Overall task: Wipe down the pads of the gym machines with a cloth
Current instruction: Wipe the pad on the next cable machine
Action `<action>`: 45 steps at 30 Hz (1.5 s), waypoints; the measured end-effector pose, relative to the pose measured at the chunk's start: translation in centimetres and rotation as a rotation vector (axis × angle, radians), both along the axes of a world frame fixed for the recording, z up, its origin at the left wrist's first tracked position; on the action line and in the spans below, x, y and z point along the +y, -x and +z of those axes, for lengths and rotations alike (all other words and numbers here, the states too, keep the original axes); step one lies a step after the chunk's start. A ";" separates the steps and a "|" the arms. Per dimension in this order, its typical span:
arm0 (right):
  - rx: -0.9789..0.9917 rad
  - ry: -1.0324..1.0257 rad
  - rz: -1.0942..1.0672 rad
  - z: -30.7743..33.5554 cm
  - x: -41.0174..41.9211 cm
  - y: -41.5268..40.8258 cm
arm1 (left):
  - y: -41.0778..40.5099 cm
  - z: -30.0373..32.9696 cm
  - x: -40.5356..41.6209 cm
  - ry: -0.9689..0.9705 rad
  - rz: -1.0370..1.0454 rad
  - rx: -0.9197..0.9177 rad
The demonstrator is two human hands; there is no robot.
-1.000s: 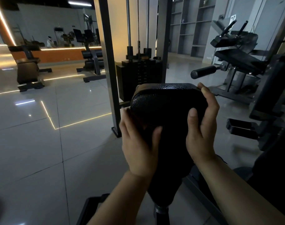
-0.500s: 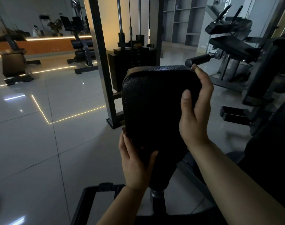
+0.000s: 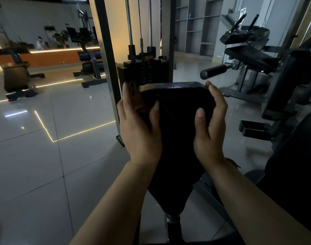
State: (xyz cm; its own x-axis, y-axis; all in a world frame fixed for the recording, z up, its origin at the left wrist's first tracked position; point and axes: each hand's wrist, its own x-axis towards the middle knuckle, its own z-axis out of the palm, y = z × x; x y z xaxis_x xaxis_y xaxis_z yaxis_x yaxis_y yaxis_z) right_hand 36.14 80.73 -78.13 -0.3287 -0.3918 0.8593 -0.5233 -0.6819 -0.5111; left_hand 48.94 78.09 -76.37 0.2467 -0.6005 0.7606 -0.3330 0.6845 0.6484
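Pad [image 3: 177, 112]: black, upright on its post, centre of room. Left hand [image 3: 138, 128] presses a dark cloth [image 3: 140, 101] to its upper left edge; right hand [image 3: 210, 124] cups the right edge, steadying. Step: wiping sides. Next, likely: carry cloth across the face.

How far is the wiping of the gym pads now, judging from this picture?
Done: nothing can be confirmed; no pad looks visibly wiped. In hand: the left hand presses a dark cloth on the upright pad's left edge, and the right hand grips its right edge. Left: the padded machine on the right and the benches behind.
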 end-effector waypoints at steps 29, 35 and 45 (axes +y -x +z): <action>0.009 0.019 -0.013 -0.3 -0.1 0.0 | 0.3 0.8 0.0 -0.084 0.043 0.115; 0.001 0.016 0.030 -0.4 0.0 0.1 | -0.1 -0.5 0.2 0.016 -0.066 0.029; 0.010 0.040 -0.002 -0.4 -0.2 0.1 | -0.1 -12.5 2.6 -0.269 -0.078 0.189</action>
